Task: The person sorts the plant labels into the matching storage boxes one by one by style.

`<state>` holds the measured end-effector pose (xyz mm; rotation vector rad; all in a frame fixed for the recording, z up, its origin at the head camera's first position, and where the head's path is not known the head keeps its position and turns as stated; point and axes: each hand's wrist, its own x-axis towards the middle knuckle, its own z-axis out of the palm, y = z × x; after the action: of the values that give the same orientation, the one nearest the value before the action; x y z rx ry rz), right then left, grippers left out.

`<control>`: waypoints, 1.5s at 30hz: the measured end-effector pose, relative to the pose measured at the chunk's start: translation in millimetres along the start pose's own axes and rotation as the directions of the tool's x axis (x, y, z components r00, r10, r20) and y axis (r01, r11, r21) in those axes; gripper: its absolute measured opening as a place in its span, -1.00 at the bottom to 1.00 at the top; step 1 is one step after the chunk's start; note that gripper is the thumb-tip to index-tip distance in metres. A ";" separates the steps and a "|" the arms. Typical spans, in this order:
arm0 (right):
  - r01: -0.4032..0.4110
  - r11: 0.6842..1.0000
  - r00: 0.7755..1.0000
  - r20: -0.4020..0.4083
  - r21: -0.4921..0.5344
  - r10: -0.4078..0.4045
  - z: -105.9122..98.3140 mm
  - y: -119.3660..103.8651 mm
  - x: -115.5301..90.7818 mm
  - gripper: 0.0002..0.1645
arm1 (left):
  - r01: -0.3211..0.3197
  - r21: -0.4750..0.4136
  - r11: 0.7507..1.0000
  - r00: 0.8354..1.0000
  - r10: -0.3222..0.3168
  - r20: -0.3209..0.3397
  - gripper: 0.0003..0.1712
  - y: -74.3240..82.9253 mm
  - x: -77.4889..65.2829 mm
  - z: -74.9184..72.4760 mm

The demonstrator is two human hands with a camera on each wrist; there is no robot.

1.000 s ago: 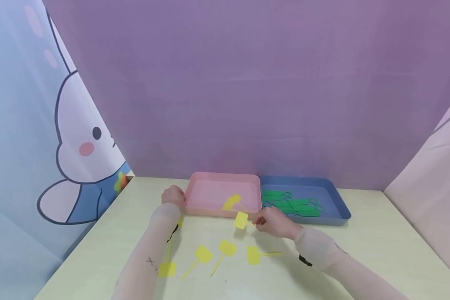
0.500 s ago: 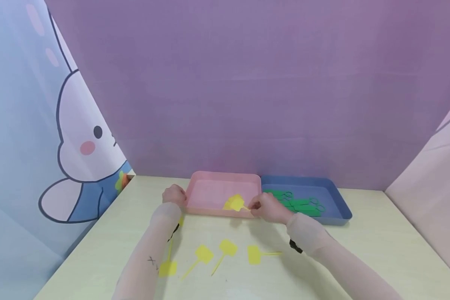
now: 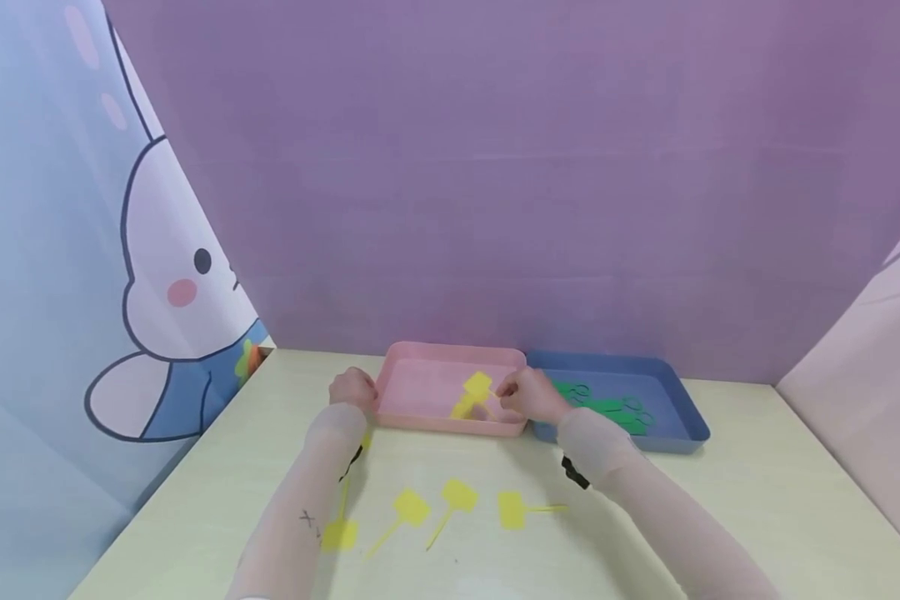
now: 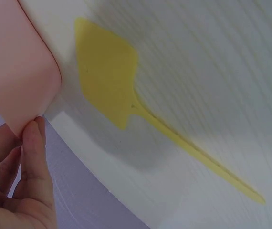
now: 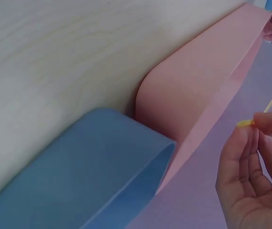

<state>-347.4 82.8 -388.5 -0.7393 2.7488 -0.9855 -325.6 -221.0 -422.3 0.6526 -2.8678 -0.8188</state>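
My left hand (image 3: pixel 352 389) pinches the left rim of the pink tray (image 3: pixel 412 422) between thumb and fingers, as the left wrist view shows on the tray corner (image 4: pixel 26 62). Over the right part of that tray, my right hand (image 3: pixel 534 394) pinches the thin stem of a yellow plant label (image 3: pixel 477 384), its square head pointing left. In the right wrist view only bits of the held label (image 5: pixel 245 123) show between thumb and fingertips. Below it, other yellow labels (image 3: pixel 461 409) lie in the tray, partly covered.
Right of the pink tray stands a blue tray (image 3: pixel 652 379) holding several green looped tags (image 3: pixel 609 407). Several yellow labels lie on the table in front, among them one label (image 3: pixel 460 496) near the middle. Another label (image 4: pixel 107 71) lies by the left wrist. A purple curtain (image 3: pixel 495 208) hangs behind.
My right hand has carried the yellow label from in front of the pink tray up and back over its inside. The left hand stays at the tray's left rim.
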 end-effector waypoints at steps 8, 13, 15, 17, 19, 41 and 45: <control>-0.076 0.997 0.996 -0.046 0.011 0.077 10.0 7.5 12.6 -0.78 | -0.023 0.005 1.000 1.000 0.024 -0.008 -0.85 0.8 1.6 4.1; -0.112 0.993 0.990 -0.080 0.018 0.114 16.3 11.8 18.9 -0.78 | -0.044 -0.003 0.999 0.999 0.043 -0.021 -0.87 5.6 0.2 2.4; -0.114 0.993 0.989 -0.094 0.000 0.114 20.3 14.4 22.5 -0.79 | -0.033 -0.009 0.999 0.999 0.033 -0.021 -0.87 6.3 -0.6 1.6; -0.119 0.993 0.988 -0.104 -0.019 0.117 24.4 15.9 25.4 -0.81 | -0.019 -0.012 1.000 1.000 0.018 -0.020 -0.87 6.7 -1.5 1.0; -0.128 0.991 0.985 -0.116 -0.026 0.124 27.7 16.0 27.7 -0.83 | -0.006 -0.016 1.000 1.000 0.006 -0.017 -0.86 6.9 -2.4 0.8; -0.300 0.953 0.947 -0.140 -0.052 0.291 46.1 8.5 41.5 -0.94 | -0.006 0.002 1.000 0.999 0.006 -0.043 -0.88 -0.4 -1.0 4.4; -0.311 0.947 0.944 -0.142 -0.075 0.299 49.4 9.0 45.0 -0.90 | 0.014 -0.013 1.000 0.999 -0.014 -0.046 -0.87 1.8 -3.8 2.5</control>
<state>-376.5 39.0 -430.7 -0.2514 2.9177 -0.8662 -323.3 -216.8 -423.4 0.6819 -2.8173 -0.8121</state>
